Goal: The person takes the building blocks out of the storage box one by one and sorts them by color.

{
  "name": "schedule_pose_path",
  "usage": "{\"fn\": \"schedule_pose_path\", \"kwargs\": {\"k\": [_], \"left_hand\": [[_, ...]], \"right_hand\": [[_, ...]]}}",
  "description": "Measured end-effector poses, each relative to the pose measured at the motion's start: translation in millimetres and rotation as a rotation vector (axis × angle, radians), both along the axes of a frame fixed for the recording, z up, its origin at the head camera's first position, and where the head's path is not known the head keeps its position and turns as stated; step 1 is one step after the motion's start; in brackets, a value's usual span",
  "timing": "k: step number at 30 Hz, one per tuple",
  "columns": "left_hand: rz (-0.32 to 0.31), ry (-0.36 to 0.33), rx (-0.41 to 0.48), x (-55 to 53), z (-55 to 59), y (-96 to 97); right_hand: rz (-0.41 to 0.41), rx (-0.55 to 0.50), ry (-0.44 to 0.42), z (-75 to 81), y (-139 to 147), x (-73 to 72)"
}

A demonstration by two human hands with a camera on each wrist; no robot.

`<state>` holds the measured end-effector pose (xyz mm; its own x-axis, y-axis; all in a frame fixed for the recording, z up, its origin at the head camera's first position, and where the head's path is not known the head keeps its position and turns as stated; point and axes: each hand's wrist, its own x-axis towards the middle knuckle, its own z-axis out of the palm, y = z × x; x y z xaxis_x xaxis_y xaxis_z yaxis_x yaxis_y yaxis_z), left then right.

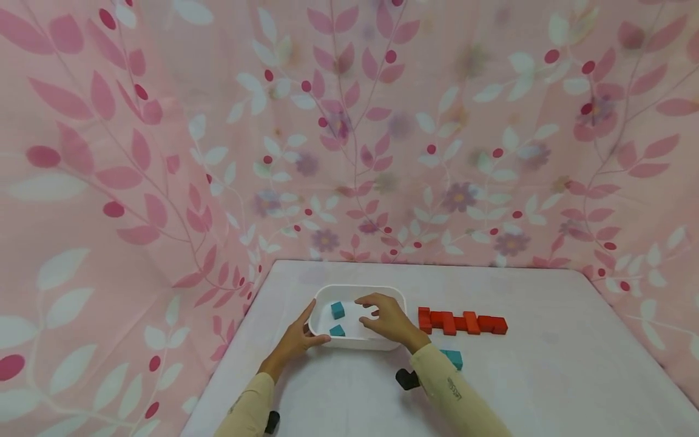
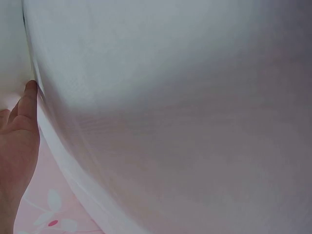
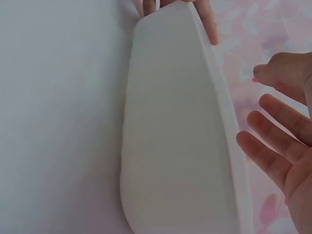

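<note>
A white plastic container (image 1: 360,343) stands on the table, with a teal block (image 1: 338,310) and a second teal block (image 1: 337,331) in its left part. My left hand (image 1: 299,337) grips the container's left end, thumb along the front rim and fingers on the side. Over the container's right part hovers my right hand (image 1: 386,317), fingers curved and apart from the thumb, with nothing held between them. In the right wrist view, the right hand (image 3: 287,141) shows spread fingers beyond the container's rim (image 3: 226,126).
A row of several red blocks (image 1: 460,323) lies to the right of the container. Nearer, another teal block (image 1: 453,358) is partly hidden by the right sleeve (image 1: 453,388). Pink floral cloth (image 1: 382,152) hangs behind the white table (image 1: 546,340).
</note>
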<state>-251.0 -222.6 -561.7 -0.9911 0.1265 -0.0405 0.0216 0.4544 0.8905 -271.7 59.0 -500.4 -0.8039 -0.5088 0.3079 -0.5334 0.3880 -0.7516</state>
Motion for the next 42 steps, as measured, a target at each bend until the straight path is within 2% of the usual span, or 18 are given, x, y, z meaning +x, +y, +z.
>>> {"fn": "schedule_pose_path", "kwargs": {"k": [3, 10, 13, 19, 21, 25, 30, 37, 42], "left_hand": [[-0.007, 0.011, -0.003, -0.5, -0.3, 0.3], [-0.029, 0.006, 0.032, 2.2, 0.9, 1.0], [-0.036, 0.012, 0.049, 2.8, 0.1, -0.7], [-0.033, 0.027, 0.02, 3.5, 0.1, -0.3], [-0.031, 0.033, 0.015, 3.8, 1.4, 0.3], [-0.027, 0.03, 0.011, 4.5, 3.3, 1.3], [-0.028, 0.032, 0.007, 5.1, 3.4, 2.2], [-0.037, 0.041, 0.015, 4.3, -0.5, 1.0], [-0.036, 0.033, 0.032, 4.7, -0.3, -0.9]], "right_hand": [[0.006, -0.006, -0.027, -6.9, -9, -7.3], [0.021, 0.085, -0.098, -18.6, -25, -15.7], [0.036, 0.124, -0.079, -18.0, -34, -19.7], [0.041, 0.204, -0.006, -21.1, -50, -29.5], [0.015, 0.21, -0.019, -23.3, -54, -32.2], [-0.044, 0.159, -0.045, -30.5, -58, -36.0], [-0.048, 0.11, -0.059, -41.8, -61, -40.2], [-0.012, 0.262, -0.019, -52.1, -64, -47.4], [0.003, 0.266, -0.04, -55.7, -64, -50.3]]}}
